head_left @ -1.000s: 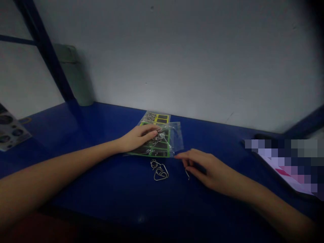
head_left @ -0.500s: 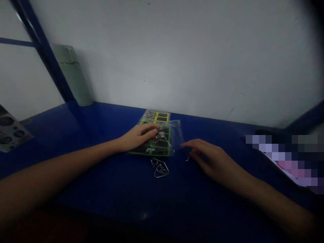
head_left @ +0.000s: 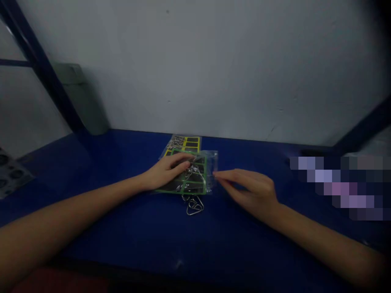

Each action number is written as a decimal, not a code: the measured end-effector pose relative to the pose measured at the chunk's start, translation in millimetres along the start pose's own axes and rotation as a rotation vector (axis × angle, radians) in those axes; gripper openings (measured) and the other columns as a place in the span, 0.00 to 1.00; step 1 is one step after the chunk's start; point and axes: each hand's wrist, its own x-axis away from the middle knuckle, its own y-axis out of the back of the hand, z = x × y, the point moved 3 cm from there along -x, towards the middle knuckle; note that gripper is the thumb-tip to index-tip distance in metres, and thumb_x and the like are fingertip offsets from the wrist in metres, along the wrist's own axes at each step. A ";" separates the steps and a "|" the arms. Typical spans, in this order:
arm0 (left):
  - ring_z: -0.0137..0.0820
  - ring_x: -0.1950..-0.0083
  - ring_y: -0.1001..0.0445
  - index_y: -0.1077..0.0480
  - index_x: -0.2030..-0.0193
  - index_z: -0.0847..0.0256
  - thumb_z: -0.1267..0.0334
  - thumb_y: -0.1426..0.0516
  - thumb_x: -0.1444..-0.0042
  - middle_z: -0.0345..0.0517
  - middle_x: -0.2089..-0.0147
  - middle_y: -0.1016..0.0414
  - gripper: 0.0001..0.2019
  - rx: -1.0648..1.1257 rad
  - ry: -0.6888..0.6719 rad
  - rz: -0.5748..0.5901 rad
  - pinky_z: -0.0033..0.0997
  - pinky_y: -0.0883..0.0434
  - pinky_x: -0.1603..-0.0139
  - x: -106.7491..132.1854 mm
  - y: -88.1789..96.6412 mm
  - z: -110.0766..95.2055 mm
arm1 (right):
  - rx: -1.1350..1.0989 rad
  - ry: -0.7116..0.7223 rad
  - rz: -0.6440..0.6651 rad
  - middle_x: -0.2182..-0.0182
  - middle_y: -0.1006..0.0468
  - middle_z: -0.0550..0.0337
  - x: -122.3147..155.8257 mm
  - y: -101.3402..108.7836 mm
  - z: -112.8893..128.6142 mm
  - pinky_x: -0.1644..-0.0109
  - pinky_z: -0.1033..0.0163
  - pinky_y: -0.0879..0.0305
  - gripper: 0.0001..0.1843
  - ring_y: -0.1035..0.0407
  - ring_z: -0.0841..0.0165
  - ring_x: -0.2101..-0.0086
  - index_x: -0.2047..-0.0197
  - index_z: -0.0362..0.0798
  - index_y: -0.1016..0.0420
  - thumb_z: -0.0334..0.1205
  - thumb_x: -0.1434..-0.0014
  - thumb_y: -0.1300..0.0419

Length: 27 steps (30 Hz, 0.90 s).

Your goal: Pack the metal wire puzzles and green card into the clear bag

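My left hand (head_left: 168, 173) lies on a clear plastic bag (head_left: 212, 162) with its fingers curled over a green-and-black puzzle card (head_left: 191, 185), where silver wire pieces show under the fingertips. Behind that card, a yellow-and-black card (head_left: 183, 143) holds more wire pieces. My right hand (head_left: 247, 191) has its fingertips together at the bag's right edge, and I cannot tell whether they pinch the plastic. A linked wire puzzle (head_left: 193, 206) lies on the table just below the green card, partly tucked under its edge.
Everything lies on a blue tabletop (head_left: 106, 228) against a white wall (head_left: 198, 69). A grey-green cylinder (head_left: 82, 99) stands at the back left by a dark blue post (head_left: 50, 79). A printed sheet (head_left: 10, 175) lies at far left, and a pixelated object (head_left: 339, 187) at right.
My right hand has moved left to the bag's edge, and the small wire piece beside it no longer shows. The green card has shifted slightly over the linked puzzle. My left hand stays on the bag.
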 end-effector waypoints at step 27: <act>0.33 0.47 0.35 0.37 0.47 0.59 0.55 0.56 0.39 0.44 0.46 0.34 0.18 0.087 0.103 -0.087 0.33 0.39 0.46 6.4 11.9 7.6 | -0.230 0.385 0.239 0.70 0.25 0.57 1.3 -17.8 26.0 0.70 0.66 0.35 0.06 0.32 0.72 0.71 0.64 0.46 0.32 0.30 0.48 0.46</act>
